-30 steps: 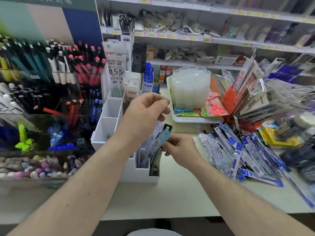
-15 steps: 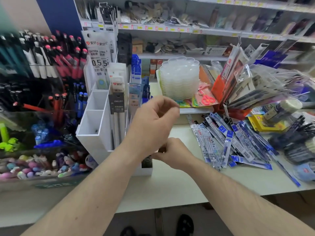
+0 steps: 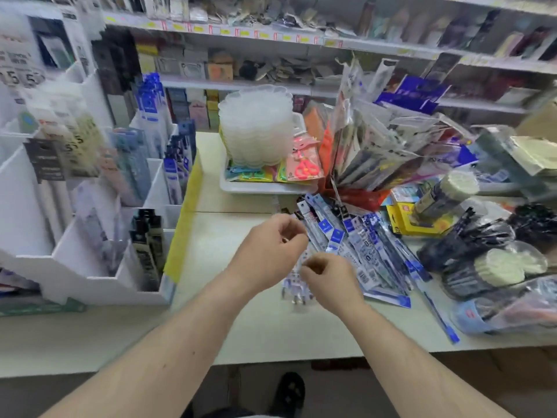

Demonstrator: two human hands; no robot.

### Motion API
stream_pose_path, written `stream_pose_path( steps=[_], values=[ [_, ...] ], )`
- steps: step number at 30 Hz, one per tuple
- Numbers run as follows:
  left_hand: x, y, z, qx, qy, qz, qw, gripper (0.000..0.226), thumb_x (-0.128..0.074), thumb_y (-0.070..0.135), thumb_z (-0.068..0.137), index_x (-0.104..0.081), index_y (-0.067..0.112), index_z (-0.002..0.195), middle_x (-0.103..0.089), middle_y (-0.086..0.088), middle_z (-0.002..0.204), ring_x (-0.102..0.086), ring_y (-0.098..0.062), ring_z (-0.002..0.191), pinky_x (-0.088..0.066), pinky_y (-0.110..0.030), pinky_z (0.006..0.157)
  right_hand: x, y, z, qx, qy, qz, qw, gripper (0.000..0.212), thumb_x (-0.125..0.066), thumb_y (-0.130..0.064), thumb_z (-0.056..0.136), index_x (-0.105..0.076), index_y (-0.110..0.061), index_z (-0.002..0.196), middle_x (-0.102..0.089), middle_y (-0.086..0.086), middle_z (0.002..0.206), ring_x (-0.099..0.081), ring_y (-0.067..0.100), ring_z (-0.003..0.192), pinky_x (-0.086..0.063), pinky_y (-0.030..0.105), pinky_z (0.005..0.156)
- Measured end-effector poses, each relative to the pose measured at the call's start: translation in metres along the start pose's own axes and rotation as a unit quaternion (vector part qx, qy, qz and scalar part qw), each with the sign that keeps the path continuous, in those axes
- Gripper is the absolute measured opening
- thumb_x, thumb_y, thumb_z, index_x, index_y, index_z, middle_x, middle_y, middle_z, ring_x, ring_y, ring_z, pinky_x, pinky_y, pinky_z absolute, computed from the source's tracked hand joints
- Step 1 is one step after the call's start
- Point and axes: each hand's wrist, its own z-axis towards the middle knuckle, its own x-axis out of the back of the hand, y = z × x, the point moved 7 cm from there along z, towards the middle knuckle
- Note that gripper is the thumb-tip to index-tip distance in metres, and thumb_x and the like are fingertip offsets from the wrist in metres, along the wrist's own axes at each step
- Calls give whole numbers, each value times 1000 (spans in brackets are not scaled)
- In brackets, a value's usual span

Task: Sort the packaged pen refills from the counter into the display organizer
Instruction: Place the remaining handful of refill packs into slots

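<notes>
We've got the desk [image 3: 241, 333] running across the whole view, with shelves [image 3: 271, 34] of blurry stock behind it. Biggest container on it is the white display organizer [image 3: 75, 260] on the left, stepped compartments going up toward the back. The front compartment has black-carded packs [image 3: 147, 236] standing upright, the ones behind hold blue-topped packs [image 3: 173, 173] and pale grey ones, all standing on end. Some compartments on the near left look bare, though it's too blurry to be sure.

Middle back there's a white tray [image 3: 256, 187] with a stack of clear scalloped plastic dishes [image 3: 256, 128] in it, plus a bright scissor pack [image 3: 303, 164] leaning at the front.

The packaged pen refills [image 3: 361, 248] lie in a loose fanned pile flat on the desk, right of centre, well apart from the organizer.

Both our hands are at the near edge of that pile. Left hand [image 3: 268, 251] has its fingers curled in, right hand [image 3: 328, 279] too, just beside it. There's a blurred refill pack under them, but we honestly can't tell whether either hand has hold of it.
</notes>
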Motion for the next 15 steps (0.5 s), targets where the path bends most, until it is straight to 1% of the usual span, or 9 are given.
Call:
stream_pose_path(
  steps=[2,3,4,6,8,10,12,14,15],
  values=[
    [-25,-22,8,46,-13,54,997,7,-60,23,90,-63,29,92,-66,13,91,-59,-7,77,-46,-20,68,18,32,3,-30,20,-12,999,14,-65,-20,87,-67,-29,77,-68,-12,75,-64,10,78,-49,28,73],
    [-35,-34,11,67,-22,90,993,12,-59,24,91,-64,27,101,-67,10,102,-61,-9,86,-47,-21,73,23,47,4,-46,23,-23,998,11,-65,-21,87,-68,-28,80,-70,-9,80,-66,15,83,-52,31,77],
    [-45,-47,14,84,-33,125,988,21,-58,24,92,-64,25,112,-66,6,115,-61,-12,98,-46,-23,82,27,60,5,-57,22,-43,997,8,-65,-21,87,-70,-26,85,-72,-6,87,-67,19,88,-54,34,79],
    [-61,-71,20,105,-59,189,975,40,-57,26,92,-57,22,131,-54,0,137,-51,-18,124,-41,-28,100,29,79,6,-61,4,-108,992,16,-63,-22,87,-72,-22,100,-71,-1,104,-65,22,97,-52,34,82],
    [-74,-89,25,120,-83,257,955,53,-57,34,91,-45,24,143,-38,-3,151,-35,-23,139,-34,-37,112,30,91,5,-61,-12,-185,981,31,-61,-24,88,-67,-22,118,-60,0,123,-59,23,109,-48,32,84],
    [-85,-97,34,123,-87,329,932,68,-56,48,90,-31,28,151,-20,-6,161,-17,-27,148,-27,-46,117,34,100,4,-67,-2,-252,965,43,-62,-27,87,-59,-24,130,-50,2,133,-53,24,119,-47,34,88],
    [-97,-97,47,124,-74,364,920,87,-55,65,85,-16,31,155,-1,-7,165,0,-31,151,-19,-52,117,38,107,3,-79,15,-299,951,54,-65,-27,83,-49,-26,135,-42,5,136,-48,25,123,-48,36,91],
    [-113,-96,61,120,-73,378,915,105,-52,79,76,-1,33,156,14,-9,164,13,-34,150,-13,-58,116,39,115,3,-98,29,-316,943,63,-67,-28,82,-41,-27,139,-36,7,138,-47,26,123,-49,37,90],
    [-121,-95,68,113,-78,387,912,109,-51,83,74,3,35,155,17,-10,163,17,-36,150,-11,-60,116,39,119,5,-108,34,-313,943,65,-67,-30,82,-37,-28,140,-34,7,138,-47,27,122,-49,37,90]
  ],
)
